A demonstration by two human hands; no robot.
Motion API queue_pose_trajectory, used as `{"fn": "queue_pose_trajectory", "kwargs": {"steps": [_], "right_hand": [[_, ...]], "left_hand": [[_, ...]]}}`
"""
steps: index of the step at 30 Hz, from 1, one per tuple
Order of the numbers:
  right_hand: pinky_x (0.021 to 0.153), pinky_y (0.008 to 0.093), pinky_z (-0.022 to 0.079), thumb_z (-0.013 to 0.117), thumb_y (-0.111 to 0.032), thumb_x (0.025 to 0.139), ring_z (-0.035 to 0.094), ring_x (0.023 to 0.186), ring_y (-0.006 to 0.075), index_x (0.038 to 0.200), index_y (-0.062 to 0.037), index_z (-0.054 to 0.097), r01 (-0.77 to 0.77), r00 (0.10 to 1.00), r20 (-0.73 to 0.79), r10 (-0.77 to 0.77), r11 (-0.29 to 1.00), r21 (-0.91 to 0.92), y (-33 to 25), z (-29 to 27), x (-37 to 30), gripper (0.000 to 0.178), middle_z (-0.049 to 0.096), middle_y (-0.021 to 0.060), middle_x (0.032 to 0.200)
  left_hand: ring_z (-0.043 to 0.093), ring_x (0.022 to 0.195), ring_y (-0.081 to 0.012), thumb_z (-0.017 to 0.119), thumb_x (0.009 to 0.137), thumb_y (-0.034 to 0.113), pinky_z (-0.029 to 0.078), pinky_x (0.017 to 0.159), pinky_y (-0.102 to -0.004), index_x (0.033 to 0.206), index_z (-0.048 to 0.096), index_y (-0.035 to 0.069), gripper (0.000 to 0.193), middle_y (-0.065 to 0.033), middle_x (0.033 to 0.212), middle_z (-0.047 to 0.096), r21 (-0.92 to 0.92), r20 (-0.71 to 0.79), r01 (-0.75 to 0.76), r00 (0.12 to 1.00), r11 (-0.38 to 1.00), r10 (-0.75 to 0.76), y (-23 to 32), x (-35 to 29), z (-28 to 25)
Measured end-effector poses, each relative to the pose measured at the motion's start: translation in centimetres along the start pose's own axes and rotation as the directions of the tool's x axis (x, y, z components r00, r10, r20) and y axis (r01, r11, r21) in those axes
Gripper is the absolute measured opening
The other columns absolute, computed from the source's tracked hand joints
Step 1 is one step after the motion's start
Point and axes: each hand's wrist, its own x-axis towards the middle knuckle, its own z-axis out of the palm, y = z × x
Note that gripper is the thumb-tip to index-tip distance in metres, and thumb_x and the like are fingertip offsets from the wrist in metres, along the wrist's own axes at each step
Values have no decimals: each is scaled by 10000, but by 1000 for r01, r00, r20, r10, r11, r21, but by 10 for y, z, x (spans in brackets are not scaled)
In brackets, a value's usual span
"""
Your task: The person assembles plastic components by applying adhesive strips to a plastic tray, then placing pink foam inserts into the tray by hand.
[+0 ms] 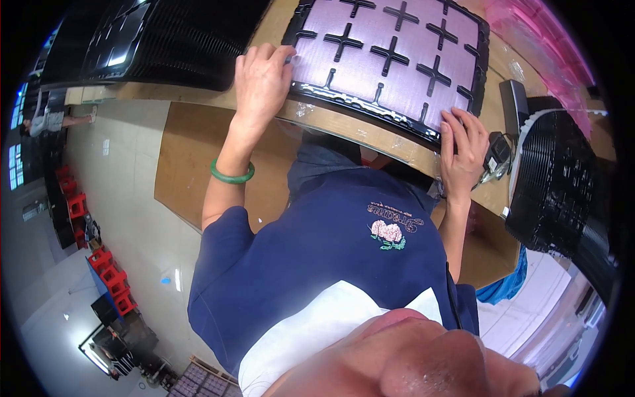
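Observation:
A black plastic tray (pixel 360 102) lies on the table in front of me. Its compartments hold flat lilac pieces (pixel 360 66), parted by raised black crosses. My left hand (pixel 261 79) is closed at the tray's left edge, fingers bent, with a small pale bit by the fingertips that I cannot make out. At the near right corner, my right hand (pixel 465 149) has its fingers curled over the rim. The undersides of both hands are hidden.
Stacked black trays (pixel 178 40) stand at the left, and another black stack (pixel 552 178) at the right. A pink plastic bin (pixel 549 46) sits at the far right. Beside my right hand are a dark box-shaped device (pixel 513 106) and cables. Red stools (pixel 112 278) line the floor.

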Motion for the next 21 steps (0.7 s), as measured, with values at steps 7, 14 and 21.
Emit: {"fn": "queue_pose_trajectory", "kwargs": {"steps": [7,14,21], "right_hand": [[1023,442,372,707,-191,851,570,1105,240,1004,-108,736,166,986,-10,-167,985,-52,2,-6,0,177,692,4,1064],[1033,403,366,700,-198,863,546,1146,256,1067,-98,724,96,994,34,-102,985,140,14,-8,2,229,684,36,1114],[1126,454,293,785,-267,773,325,1353,348,1427,-95,432,-263,963,-28,269,956,134,14,0,22,763,424,167,1436]], "left_hand": [[624,947,-241,626,791,24,415,953,-403,962,721,89,207,-36,982,685,-229,14,-197,979,953,205,-1,-4,-12],[609,982,-288,643,846,90,457,901,-389,1097,683,75,255,-108,1040,652,-372,-61,-116,993,921,101,1,-1,-6],[586,915,-221,800,785,352,502,778,-329,1338,524,-19,721,-158,1137,562,-515,138,374,924,771,-357,-21,2,25]]}}
